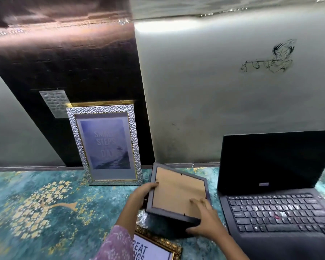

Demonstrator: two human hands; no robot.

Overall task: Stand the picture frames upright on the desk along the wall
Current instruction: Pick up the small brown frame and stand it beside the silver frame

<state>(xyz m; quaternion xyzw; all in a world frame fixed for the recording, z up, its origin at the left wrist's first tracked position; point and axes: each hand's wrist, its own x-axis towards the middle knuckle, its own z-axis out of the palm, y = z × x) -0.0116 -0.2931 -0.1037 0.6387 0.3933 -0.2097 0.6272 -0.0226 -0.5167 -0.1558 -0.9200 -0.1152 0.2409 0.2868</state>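
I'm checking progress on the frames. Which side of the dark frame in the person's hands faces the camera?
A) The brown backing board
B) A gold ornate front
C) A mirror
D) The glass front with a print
A: the dark frame, held by the left hand and right hand, shows plain brown backing board with small clips at its edges, no print.

Both hands grip dark frame (178, 192), cardboard back up: left hand (142, 194) at left edge, right hand (204, 220) at bottom. Silver frame (103, 145) upright against wall (195, 100).

Standing frame (104, 145) against wall; held frame (178, 192) right; laptop (278, 186) further right.
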